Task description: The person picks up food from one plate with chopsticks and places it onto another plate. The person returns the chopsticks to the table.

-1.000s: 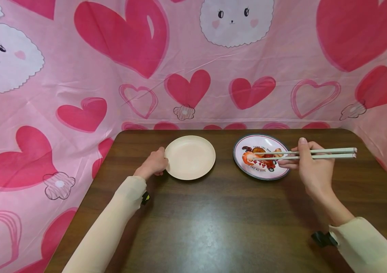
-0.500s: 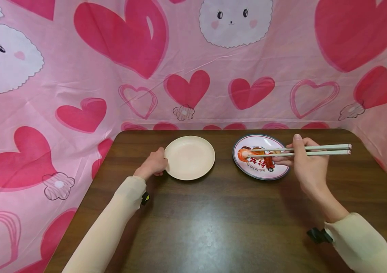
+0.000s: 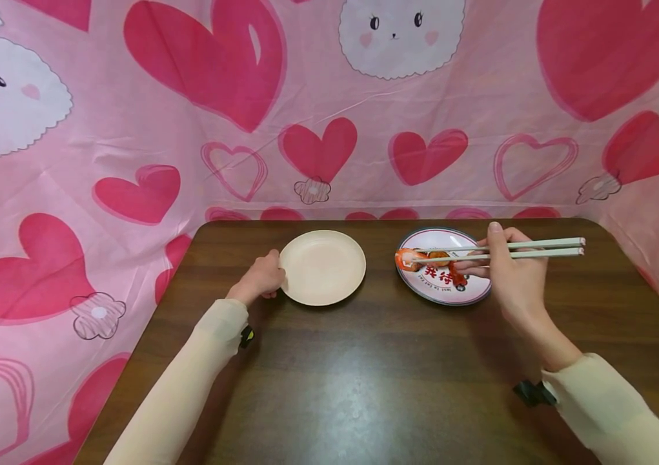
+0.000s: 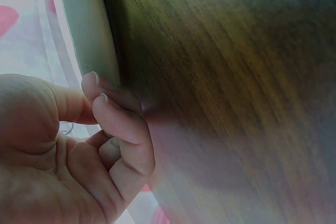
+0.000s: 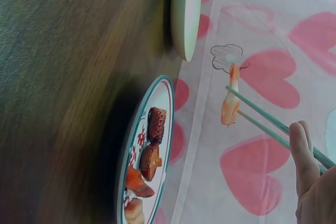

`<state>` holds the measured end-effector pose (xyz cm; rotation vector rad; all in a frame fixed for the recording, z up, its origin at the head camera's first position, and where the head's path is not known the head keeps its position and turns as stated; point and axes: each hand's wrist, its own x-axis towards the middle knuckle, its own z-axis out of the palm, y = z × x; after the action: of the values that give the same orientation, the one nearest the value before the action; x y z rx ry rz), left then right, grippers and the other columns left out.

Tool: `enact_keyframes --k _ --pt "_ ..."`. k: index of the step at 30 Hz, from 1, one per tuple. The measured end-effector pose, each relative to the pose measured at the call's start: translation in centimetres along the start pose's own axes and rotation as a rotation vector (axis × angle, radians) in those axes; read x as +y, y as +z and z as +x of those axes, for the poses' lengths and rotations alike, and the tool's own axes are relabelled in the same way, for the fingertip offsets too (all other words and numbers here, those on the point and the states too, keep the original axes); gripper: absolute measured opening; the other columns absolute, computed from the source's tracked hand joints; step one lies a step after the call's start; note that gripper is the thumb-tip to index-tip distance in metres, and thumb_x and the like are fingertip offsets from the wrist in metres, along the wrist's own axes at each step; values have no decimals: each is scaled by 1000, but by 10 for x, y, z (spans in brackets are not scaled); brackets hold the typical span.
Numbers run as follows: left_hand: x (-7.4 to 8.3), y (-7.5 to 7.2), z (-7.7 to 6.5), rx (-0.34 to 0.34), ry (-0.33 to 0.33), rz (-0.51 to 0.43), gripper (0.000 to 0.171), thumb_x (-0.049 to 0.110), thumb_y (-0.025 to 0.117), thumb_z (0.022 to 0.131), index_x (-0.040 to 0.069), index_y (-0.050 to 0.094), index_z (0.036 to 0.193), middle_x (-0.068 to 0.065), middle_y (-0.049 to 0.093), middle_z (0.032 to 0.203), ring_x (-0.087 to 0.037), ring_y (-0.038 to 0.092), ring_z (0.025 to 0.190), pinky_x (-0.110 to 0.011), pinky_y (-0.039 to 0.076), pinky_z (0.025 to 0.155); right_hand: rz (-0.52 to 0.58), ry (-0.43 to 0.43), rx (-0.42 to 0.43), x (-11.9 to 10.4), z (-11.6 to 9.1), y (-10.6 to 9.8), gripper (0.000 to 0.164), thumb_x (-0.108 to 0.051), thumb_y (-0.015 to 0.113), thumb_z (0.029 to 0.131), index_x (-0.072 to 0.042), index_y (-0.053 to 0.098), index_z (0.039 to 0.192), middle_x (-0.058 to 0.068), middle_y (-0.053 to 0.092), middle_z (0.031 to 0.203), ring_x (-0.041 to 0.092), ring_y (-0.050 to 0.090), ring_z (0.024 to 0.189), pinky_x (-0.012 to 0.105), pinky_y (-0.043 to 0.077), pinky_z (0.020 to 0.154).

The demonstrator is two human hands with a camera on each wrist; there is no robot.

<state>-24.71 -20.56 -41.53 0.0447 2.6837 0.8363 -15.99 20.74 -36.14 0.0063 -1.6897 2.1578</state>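
Observation:
My left hand (image 3: 261, 276) pinches the left rim of a plain cream plate (image 3: 323, 268), thumb above and curled fingers at the edge in the left wrist view. With my right hand (image 3: 517, 278) I grip a pair of pale green chopsticks (image 3: 547, 244). Their tips hold an orange-and-white shrimp (image 5: 230, 95). The right wrist view has it raised above a white plate (image 3: 451, 239) with a dark rim and red printed characters. On that plate lie several food pieces, among them a dark reddish textured piece (image 5: 157, 124) and a brown, glossy one (image 5: 151, 162).
Both plates stand near the far edge of a dark wooden table (image 3: 329, 374), with a gap between them. A pink cloth (image 3: 364, 97) with hearts hangs behind the table and along its sides.
My right hand has moved left and slightly up, carrying the shrimp in the chopsticks toward the left edge of the printed plate. The left hand and cream plate stay put.

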Motion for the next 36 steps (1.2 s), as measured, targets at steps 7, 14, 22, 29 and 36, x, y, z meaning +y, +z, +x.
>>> enact_keyframes --k 7,14,22,29,36 --pt "1 0 -1 4 -2 7 30 6 45 103 -7 43 130 -21 61 84 -25 60 58 -34 55 51 11 -20 -16 0 3 9 39 -24 70 102 12 59 94 18 73 75 28 75 60 40 59 59" --pt "1 1 -2 10 -4 3 29 6 46 102 -6 43 128 -20 61 83 -25 60 58 -36 55 52 -10 -41 -32 3 6 21 44 -26 69 103 15 56 94 21 71 76 27 75 59 40 59 58" --pt "-1 0 -1 8 5 -3 31 6 45 102 -7 43 130 -21 61 86 -25 60 58 -36 55 52 -31 -43 -81 6 9 35 44 -28 68 104 13 55 96 20 73 79 26 76 61 38 60 59" --pt "-2 0 0 -7 10 -6 33 6 46 103 -8 42 133 -21 60 87 -26 60 60 -35 55 52 -21 -29 -113 10 13 50 43 -29 68 104 11 56 95 17 74 78 26 76 61 38 60 60" --pt "0 -1 1 -19 -1 -21 39 4 51 101 -7 40 136 -21 59 89 -26 58 62 -34 54 53 -58 -23 -147 14 15 61 47 -31 67 105 14 56 99 15 76 79 25 76 61 41 60 54"
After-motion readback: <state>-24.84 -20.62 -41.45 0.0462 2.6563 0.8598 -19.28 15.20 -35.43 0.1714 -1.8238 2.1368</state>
